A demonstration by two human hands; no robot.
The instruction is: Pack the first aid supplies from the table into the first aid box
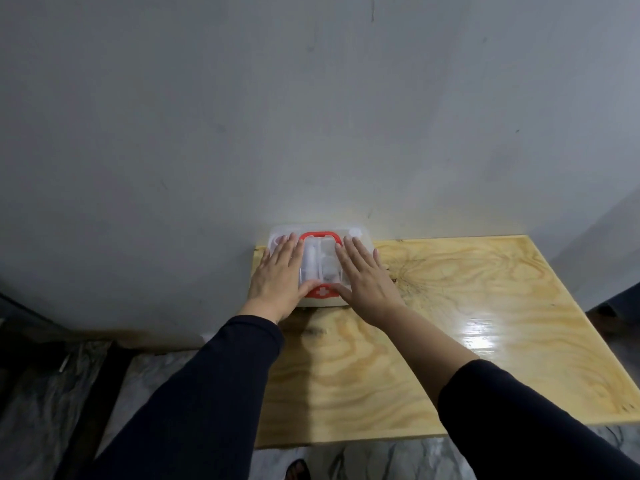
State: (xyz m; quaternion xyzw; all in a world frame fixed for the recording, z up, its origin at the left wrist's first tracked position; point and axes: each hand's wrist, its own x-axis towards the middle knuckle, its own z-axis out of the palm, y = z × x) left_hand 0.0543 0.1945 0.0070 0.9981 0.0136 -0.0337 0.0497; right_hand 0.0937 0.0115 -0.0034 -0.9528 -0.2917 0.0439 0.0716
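Both hands flat and spread, left hand [278, 271] and right hand [367, 275] pressing the first aid box [320, 252] lid at the table's [485, 323] 11 o'clock corner. I judge even pressure near the red latch [322, 292] shuts it.
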